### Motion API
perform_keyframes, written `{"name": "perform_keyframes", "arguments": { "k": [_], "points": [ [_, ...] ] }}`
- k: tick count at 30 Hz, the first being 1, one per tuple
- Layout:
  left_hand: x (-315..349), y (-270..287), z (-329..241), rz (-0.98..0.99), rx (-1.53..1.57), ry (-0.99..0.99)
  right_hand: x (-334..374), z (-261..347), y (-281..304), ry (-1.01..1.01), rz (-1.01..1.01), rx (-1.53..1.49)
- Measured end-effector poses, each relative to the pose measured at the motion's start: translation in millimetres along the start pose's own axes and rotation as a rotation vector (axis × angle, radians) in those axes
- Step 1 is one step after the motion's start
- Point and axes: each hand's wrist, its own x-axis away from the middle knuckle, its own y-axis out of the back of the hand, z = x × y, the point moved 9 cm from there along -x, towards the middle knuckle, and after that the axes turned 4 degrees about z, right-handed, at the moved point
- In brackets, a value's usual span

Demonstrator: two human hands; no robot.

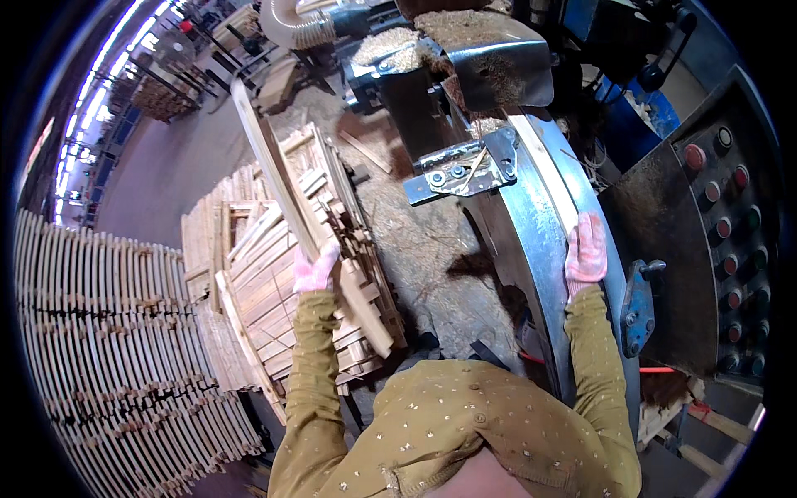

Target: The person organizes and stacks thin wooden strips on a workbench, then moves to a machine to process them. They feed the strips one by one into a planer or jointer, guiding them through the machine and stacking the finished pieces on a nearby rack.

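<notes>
My left hand (316, 267), in a pink and white glove, is closed round a long wooden board (286, 187) held at a slant over a wood stack. Its far end reaches up and left, its near end toward my body. On the curved steel machine table (531, 224), my gloved right hand (586, 249) grips the near end of a pale wooden strip (540, 162), its fingers pointing forward. The strip's far end passes out of sight under a metal hood (502, 75) dusted with shavings. A bolted metal guide bracket (469, 170) sits left of the strip.
Stacked cut boards (266, 299) lie below my left hand. Rows of thin curved wood pieces (116, 349) stand at far left. A control panel with several buttons (722, 224) flanks the machine at right. A blue clamp (638, 307) rises from the table edge.
</notes>
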Motion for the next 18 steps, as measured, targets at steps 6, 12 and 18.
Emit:
{"name": "perform_keyframes", "arguments": {
  "k": [6, 12, 18],
  "points": [
    [-2.7, -172.5, -137.9, 0.326, 0.867, -0.066, -35.4, 115.8, 15.5, -0.181, 0.402, -0.762],
    [89.7, -319.4, -95.6, 0.500, 0.594, 0.108, 67.1, 94.1, 131.2, 0.017, 0.204, -0.305],
    [71.2, -277.5, -62.7, 0.479, 0.541, 0.163, 240.1, 16.9, 217.7, -0.233, 0.536, 0.226]
  ]
}}
